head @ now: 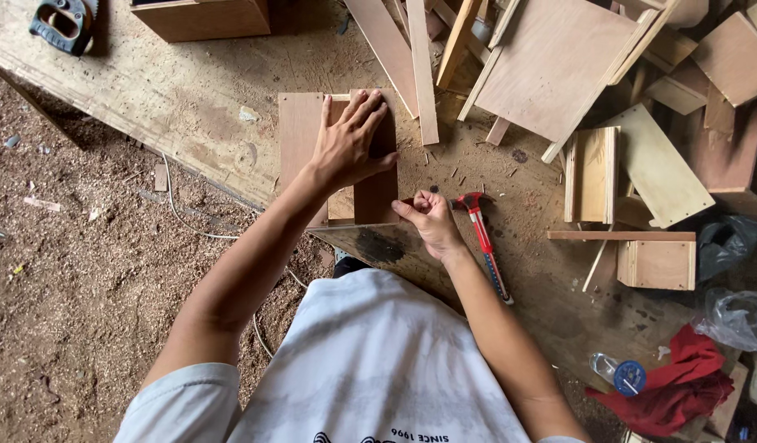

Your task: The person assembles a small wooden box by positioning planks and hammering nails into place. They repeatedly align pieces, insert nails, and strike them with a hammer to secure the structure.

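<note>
Head view: sawdust is seen on the floor [75, 271]. A half-made wooden box [337, 156] is pressed flat on the workbench [189, 107] by the left hand [349, 148], fingers spread wide. Something small is pinched by the right hand [427, 217]. The hammer [481, 234] is lying untouched just beside it.

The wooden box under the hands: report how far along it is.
Done: the small plywood box has its side panels standing on the workbench. In hand: the left hand presses flat on the box top, while the right hand pinches something small, perhaps a nail, at the box's near right corner. Left: the red-handled hammer lies unheld beside that hand, so nailing there looks not yet done.
</note>
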